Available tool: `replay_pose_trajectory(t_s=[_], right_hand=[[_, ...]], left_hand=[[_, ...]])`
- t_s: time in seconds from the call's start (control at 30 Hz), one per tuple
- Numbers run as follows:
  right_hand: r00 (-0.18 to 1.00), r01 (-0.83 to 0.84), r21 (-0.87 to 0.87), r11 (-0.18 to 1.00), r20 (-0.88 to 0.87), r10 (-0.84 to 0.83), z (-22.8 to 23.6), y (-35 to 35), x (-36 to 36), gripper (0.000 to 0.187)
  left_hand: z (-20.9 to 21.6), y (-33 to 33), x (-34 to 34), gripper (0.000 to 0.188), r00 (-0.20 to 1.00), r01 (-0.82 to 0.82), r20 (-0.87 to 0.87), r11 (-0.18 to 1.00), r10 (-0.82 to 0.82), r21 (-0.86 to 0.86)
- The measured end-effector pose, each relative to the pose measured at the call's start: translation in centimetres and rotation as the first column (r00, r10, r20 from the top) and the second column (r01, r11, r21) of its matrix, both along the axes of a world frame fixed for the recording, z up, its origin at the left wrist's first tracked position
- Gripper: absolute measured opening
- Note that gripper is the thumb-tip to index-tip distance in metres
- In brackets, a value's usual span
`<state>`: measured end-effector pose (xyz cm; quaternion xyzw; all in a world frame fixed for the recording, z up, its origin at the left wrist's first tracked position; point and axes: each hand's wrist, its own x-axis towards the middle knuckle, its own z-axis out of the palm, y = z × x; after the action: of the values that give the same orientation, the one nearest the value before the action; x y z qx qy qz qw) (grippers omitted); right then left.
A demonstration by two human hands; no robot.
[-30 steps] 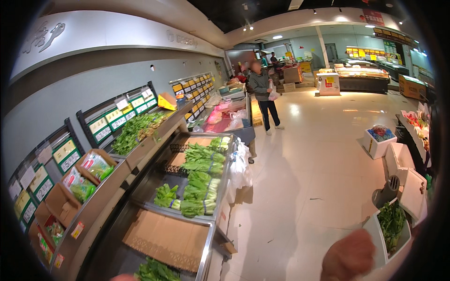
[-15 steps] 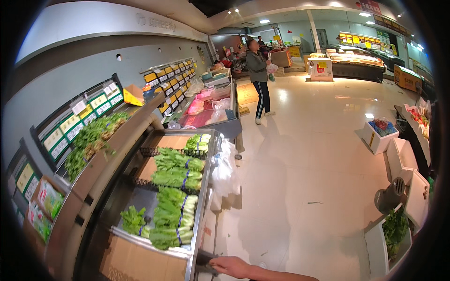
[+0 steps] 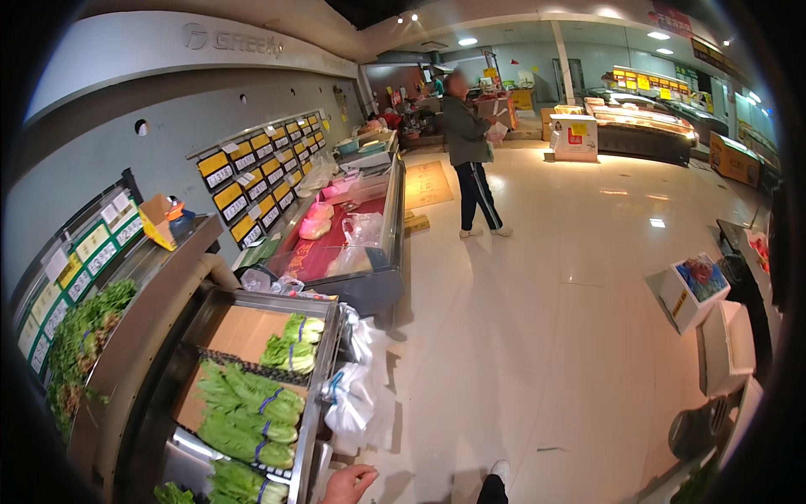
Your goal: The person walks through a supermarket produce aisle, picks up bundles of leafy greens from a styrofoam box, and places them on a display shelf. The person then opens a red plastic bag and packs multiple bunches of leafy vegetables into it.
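My left hand point(image 3: 348, 485) shows at the lower edge, beside the near right corner of a metal vegetable stand point(image 3: 314, 370). Its fingers are curled together, and nothing shows in them. On the stand lie bunches of green leafy lettuce point(image 3: 252, 417) bound with purple bands, and a smaller pair of bunches point(image 3: 292, 343) sits farther back on brown cardboard. White plastic bags point(image 3: 351, 401) hang along the stand's right side, just beyond my hand. My right hand is out of view.
One of my shoes point(image 3: 500, 470) is on the tiled floor point(image 3: 537, 336). A person point(image 3: 470, 151) stands ahead, carrying a plastic bag. A glass-sided counter point(image 3: 369, 252) lies beyond the stand. White foam boxes point(image 3: 729, 344) stand at the right; herbs point(image 3: 88, 336) fill a left shelf.
The view has moved forward along the stand and turned right. My left hand has come away from the stand's dark edge, its fingers now curled. The person ahead has turned and stepped.
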<state>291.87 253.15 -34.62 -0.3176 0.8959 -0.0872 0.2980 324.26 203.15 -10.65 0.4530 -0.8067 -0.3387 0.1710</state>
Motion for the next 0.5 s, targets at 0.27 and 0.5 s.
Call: replay_pose_trajectory(t_s=[0.27,0.5], right_hand=[[0.998,-0.058,-0.327,0.943,0.009,0.065,3.2,-31.8,-23.8,0.043],[0.525,0.068,-0.68,0.73,0.646,0.553,21.6,-74.1,-24.1,0.021]], left_hand=[[1.6,-9.6,-16.7,0.027,0.992,-0.057,0.122,0.96,0.024,0.276],[3.2,-23.6,-33.1,0.042,0.975,0.182,-0.214,0.779,-0.063,0.6]])
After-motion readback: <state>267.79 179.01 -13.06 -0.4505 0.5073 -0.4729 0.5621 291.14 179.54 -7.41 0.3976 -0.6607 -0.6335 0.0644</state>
